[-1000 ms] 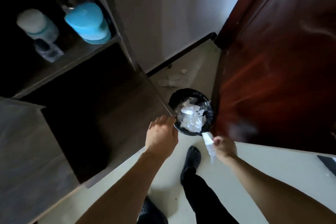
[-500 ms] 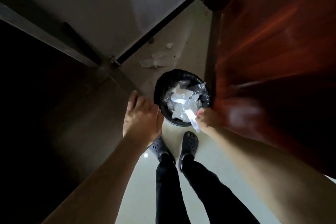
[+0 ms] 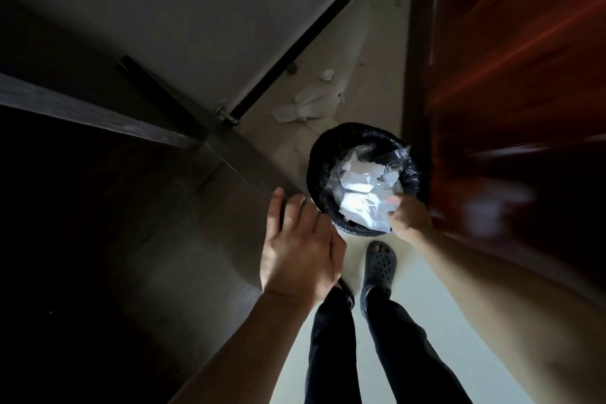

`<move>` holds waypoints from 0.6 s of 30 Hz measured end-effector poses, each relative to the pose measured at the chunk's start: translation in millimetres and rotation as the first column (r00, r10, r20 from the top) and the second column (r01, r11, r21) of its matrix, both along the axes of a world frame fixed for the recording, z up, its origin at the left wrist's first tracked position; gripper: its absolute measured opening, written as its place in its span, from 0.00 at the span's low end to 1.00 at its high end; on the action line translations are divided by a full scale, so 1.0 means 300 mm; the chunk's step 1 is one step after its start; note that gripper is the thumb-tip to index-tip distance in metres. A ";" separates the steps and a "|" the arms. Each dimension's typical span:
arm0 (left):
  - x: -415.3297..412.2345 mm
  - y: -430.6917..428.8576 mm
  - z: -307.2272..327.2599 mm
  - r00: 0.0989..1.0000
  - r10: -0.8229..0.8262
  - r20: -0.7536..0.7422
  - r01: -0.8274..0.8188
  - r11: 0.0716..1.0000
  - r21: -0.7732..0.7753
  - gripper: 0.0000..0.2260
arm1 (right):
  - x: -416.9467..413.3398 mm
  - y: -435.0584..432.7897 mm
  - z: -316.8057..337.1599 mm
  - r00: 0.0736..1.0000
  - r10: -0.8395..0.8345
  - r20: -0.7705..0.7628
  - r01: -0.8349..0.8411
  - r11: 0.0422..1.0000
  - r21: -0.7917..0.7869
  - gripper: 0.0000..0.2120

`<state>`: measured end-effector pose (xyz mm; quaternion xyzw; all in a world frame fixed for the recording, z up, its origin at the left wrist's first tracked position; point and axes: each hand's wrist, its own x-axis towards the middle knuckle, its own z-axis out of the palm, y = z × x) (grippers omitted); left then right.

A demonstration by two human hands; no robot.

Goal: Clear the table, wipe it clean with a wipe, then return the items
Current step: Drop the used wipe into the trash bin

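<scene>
A small round bin [image 3: 319,170] lined with a black bag stands on the pale floor, full of crumpled white paper and clear plastic. My right hand [image 3: 410,218] reaches over its near right rim. Its fingertips pinch the edge of a white wipe [image 3: 359,208], which lies on top of the rubbish. My left hand [image 3: 300,254] hovers with relaxed, spread fingers to the left of the bin. It holds nothing and is beside the corner of a dark wooden cabinet [image 3: 183,223].
A reddish wooden door [image 3: 511,75] stands close on the right of the bin. White scraps of paper [image 3: 300,108] lie on the floor behind it, near the wall's black skirting. My feet in dark clogs [image 3: 377,269] stand just in front of the bin.
My right hand has moved the wipe from the bin's near rim down onto the rubbish inside. The view has tilted further down and closer. My left hand stays beside the cabinet.
</scene>
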<state>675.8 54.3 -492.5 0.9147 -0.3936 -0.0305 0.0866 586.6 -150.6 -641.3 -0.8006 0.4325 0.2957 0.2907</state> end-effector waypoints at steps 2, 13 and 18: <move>0.002 -0.001 -0.001 1.000 0.000 0.000 0.000 1.000 -0.007 0.12 | -0.020 -0.004 0.038 1.000 -0.029 -0.001 0.029 1.000 0.010 0.16; -0.023 -0.023 0.111 0.962 0.119 -0.244 -0.109 0.993 0.051 0.08 | -0.044 0.065 0.351 0.984 0.043 0.175 -0.050 0.998 0.035 0.11; -0.094 0.052 0.391 0.874 0.309 -0.375 -0.330 0.944 0.009 0.11 | -0.038 0.104 0.595 0.945 0.151 0.291 -0.165 0.986 0.022 0.10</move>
